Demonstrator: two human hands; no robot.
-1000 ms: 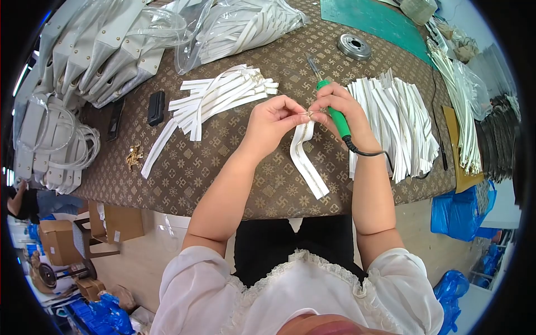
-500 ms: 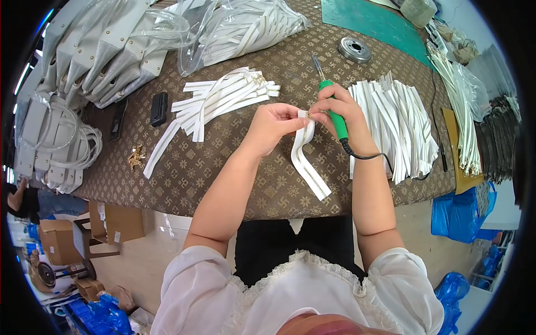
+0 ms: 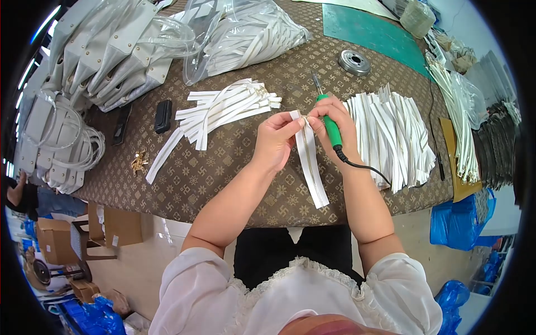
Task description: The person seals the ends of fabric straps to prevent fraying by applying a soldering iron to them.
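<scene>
A white zipper strip (image 3: 310, 167) with metal teeth hangs down from my two hands over the patterned tablecloth. My left hand (image 3: 274, 139) pinches its upper end between thumb and fingers. My right hand (image 3: 341, 131) is closed around the green handle of a soldering iron (image 3: 330, 125), tip pointing away from me. Its thumb and fingertip also meet at the zipper's upper edge; any small part between them is too small to make out. Left of my hands lies a loose pile of white zippers (image 3: 223, 109). A bigger zipper stack (image 3: 393, 137) lies beside my right forearm.
Small gold metal pieces (image 3: 139, 162) and a black case (image 3: 163, 116) lie on the left. White bags (image 3: 111, 50) and a plastic bag of strips (image 3: 251, 39) stand behind. A round metal piece (image 3: 354, 62) and green mat (image 3: 374, 30) lie at the back right.
The zipper now hangs straighter, its top end rising further above my fingertips. Both hands stay close together, and the soldering iron remains in my right hand.
</scene>
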